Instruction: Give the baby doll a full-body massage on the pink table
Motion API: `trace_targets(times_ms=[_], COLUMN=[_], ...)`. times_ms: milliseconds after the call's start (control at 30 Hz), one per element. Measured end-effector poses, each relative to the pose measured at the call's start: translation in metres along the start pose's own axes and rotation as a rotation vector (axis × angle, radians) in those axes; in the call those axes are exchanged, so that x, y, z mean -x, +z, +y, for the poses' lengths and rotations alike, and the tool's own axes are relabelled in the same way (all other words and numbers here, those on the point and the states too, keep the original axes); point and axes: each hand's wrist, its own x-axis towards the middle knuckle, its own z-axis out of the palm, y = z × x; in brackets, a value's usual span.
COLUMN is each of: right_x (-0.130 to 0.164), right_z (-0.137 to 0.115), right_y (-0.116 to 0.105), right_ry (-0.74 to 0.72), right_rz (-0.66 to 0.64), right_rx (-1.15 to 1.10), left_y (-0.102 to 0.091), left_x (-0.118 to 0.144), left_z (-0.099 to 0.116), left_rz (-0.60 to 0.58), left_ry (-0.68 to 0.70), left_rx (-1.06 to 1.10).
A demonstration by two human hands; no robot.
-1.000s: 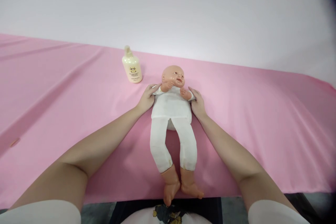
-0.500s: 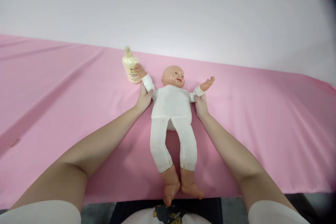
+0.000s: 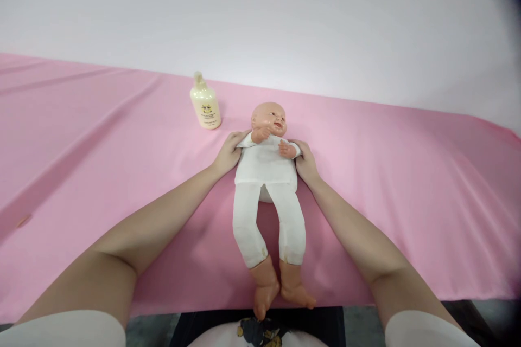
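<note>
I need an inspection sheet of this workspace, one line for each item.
Surface: pink cloth over the table, some creases.
Job's things: doll in white clothes lies on its back, arms folded on its chest.
Clutter: cream bottle upright beyond the doll, apart from it.
Grippers: left hand and right hand press the doll's upper arms from both sides.
Cables: nothing seen.
Surroundings: plain white wall.

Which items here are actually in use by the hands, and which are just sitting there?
In use:
- baby doll, lying face up, arms folded onto its chest
- left hand on the doll's upper arm
- right hand on the other upper arm

Just sitting:
- lotion bottle, upright, apart from the doll
- pink sheet underneath
</note>
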Motion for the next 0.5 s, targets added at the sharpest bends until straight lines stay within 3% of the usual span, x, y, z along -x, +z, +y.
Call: trace_targets(times_ms=[133, 267, 500], right_x=[0.000, 0.000, -0.002], right_z=[0.001, -0.002, 0.004], right_y=[0.000, 0.001, 0.003], right_ry=[-0.010, 0.069, 0.298], right_rz=[0.011, 0.016, 0.177], right_rx=[0.036, -0.049, -0.309], left_y=[0.000, 0.000, 0.003], left_x=[0.001, 0.001, 0.000], left_z=[-0.003, 0.004, 0.004], left_rz=[0.008, 0.026, 0.157], left_ry=[0.019, 0.004, -0.206], left_rx=[-0.019, -0.029, 0.106])
